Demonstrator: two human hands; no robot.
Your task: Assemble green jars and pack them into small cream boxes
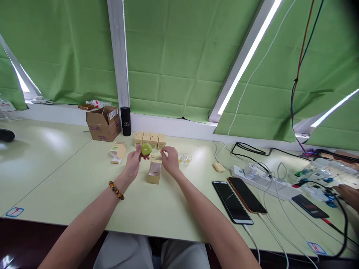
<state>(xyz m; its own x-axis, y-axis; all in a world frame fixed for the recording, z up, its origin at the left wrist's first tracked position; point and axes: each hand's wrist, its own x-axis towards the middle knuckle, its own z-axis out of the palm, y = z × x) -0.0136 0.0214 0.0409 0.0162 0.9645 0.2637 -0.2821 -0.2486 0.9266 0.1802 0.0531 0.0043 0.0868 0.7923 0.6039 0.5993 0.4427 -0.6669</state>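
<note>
My left hand (132,163) is closed around a small rounded green case (146,150), held up over the table. My right hand (170,160) is pinched just right of the case; whatever sits between its fingertips is too small to make out. Below and between both hands stands a small open cardboard box (154,178), its pale inside facing up. Behind my hands, several small closed tan boxes (150,139) form a row. A clear plastic tray (185,158) with small yellow pieces lies right of my right hand. An opened carton (118,152) rests left of my left hand.
Toward the back left are a large cardboard box (103,125) and a black cylinder (126,121). On the right lie phones (232,201) with cables, a white power strip (266,185) and a small tan pouch (218,167). Another person's hand (347,194) reaches in at the far right.
</note>
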